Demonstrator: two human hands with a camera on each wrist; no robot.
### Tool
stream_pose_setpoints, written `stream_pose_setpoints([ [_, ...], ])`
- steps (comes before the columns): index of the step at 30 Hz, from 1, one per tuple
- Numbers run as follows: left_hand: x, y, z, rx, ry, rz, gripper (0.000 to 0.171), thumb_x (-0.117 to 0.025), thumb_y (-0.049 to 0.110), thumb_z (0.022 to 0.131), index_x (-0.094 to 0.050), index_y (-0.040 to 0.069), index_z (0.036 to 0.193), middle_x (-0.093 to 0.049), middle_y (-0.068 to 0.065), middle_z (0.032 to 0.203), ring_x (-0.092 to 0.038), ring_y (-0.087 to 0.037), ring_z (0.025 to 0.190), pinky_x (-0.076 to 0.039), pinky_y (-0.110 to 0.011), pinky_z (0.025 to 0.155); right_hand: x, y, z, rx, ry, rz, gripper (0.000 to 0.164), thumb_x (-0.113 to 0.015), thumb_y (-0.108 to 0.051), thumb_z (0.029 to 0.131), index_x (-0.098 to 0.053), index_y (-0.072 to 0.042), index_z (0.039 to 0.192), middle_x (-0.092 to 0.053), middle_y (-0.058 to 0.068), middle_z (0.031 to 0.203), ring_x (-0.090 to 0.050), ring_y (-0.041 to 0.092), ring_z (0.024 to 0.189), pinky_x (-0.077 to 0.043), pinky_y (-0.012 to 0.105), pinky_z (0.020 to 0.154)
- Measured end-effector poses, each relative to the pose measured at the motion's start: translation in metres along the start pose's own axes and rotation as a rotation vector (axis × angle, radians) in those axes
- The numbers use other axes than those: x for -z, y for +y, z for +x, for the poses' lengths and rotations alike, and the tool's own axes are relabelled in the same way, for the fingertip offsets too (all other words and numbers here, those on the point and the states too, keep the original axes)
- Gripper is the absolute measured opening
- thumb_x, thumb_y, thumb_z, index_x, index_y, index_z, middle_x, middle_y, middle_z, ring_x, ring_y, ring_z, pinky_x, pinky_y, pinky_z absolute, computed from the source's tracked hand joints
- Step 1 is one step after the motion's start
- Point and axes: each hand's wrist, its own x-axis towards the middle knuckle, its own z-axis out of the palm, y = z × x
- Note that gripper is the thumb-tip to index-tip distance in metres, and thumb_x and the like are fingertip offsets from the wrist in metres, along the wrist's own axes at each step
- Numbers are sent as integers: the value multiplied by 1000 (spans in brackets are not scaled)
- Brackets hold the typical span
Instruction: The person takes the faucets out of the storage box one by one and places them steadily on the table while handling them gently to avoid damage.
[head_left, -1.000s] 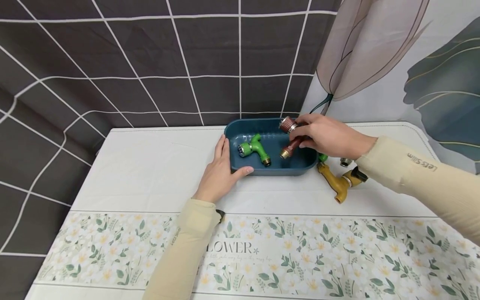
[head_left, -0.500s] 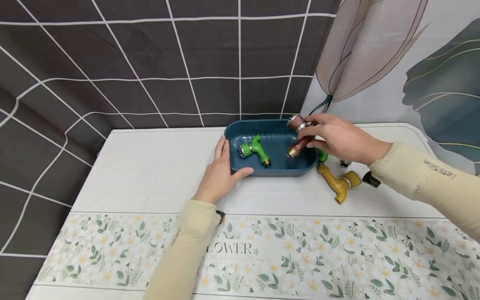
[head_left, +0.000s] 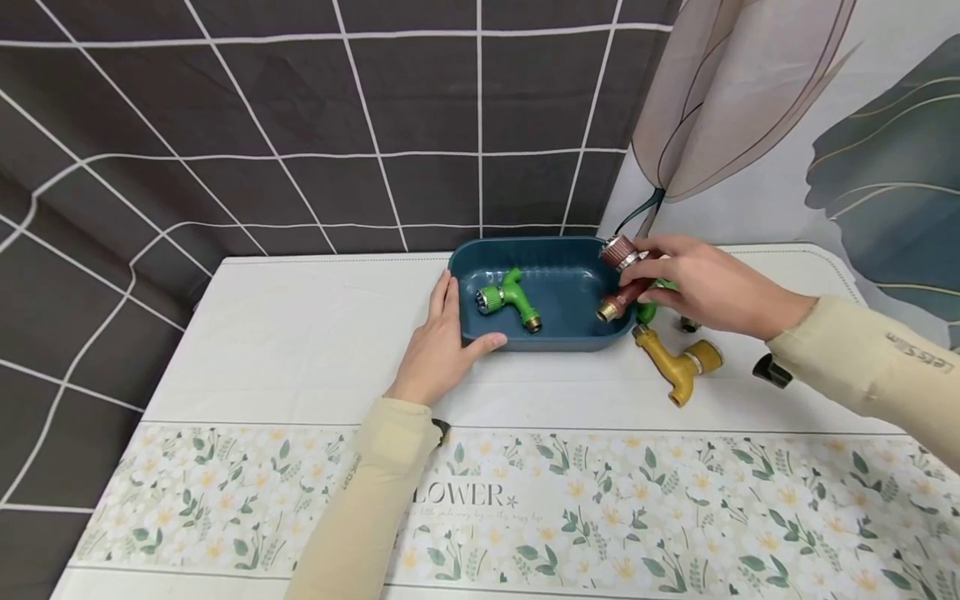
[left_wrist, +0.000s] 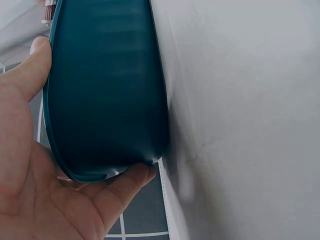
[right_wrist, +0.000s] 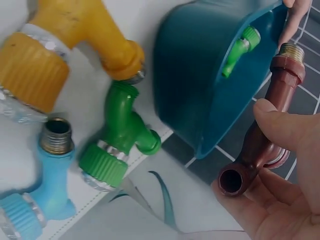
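Noting dark red faucet (head_left: 626,297) held in the nearer right hand (head_left: 708,283) at the right end of the blue bin (head_left: 570,287), long axis slanting, threaded end toward the front-left corner of the table (head_left: 300,342), left hand (head_left: 435,350) spread against the bin's left end.

In the head view, the right grip (head_left: 697,283) covers the middle of the dark red tap (head_left: 624,298), and behind that grip lie the light blue tap (right_wrist: 54,180) (only a metal end pokes out) and most of the dark green tap (right_wrist: 121,127). The left sleeve (head_left: 352,517) hides the start of the lettering (head_left: 467,496) on the worktop (head_left: 300,333); the script beneath is too small to read. In the right wrist view, the edges crop the yellow tap (right_wrist: 77,20) and the light blue one, while the wall of the tray (head_left: 551,344) masks part of the bright green tap (head_left: 513,293). In the left wrist view, the tray runs out at the top (the dark red tap's handle is cut off there too).
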Motion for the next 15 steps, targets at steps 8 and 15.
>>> stream_pose_setpoints([
  [8, 1, 0, 0, -4, 4, 8, 107, -65, 60, 91, -5, 6, 162, 7, 0, 169, -61, -38, 115, -47, -52, 97, -1, 1, -9, -37, -20, -28, 38, -86, 1, 76, -76, -8, 111, -60, 23, 125, -60, 35, 106, -58, 47, 78],
  [15, 0, 0, -1, -4, -1, 5, 107, -65, 60, 91, -5, 6, 162, 7, -1, 169, -62, -38, 115, -48, -51, 96, -2, 3, -21, -44, -24, -26, 40, -88, -1, 74, -76, -9, 111, -62, 22, 122, -61, 35, 107, -58, 47, 77],
])
